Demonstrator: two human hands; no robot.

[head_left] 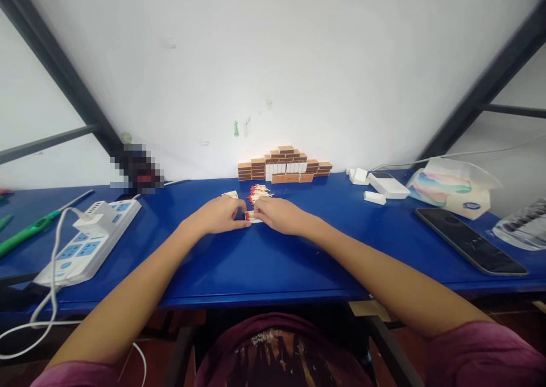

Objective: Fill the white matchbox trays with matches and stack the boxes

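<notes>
A small white matchbox tray (255,221) holding red-tipped matches sits between my hands on the blue table. My left hand (222,214) is closed at the tray's left end, thumb and forefinger against it. Over the right end, my right hand (281,215) has its fingers bent together; what they pinch is hidden. Just behind the hands lies a loose pile of matches (258,192) with red heads. Another pale tray (230,194) is partly covered by my left hand. Farther back, brown and white matchboxes (285,168) are stacked in a stepped wall.
To the left are a white power strip (108,236) with a plugged-in charger and cable, and a green tool (32,233). On the right lie a white device (388,186), a tissue pack (452,188) and a black phone (469,240). A wall (273,63) closes off the back.
</notes>
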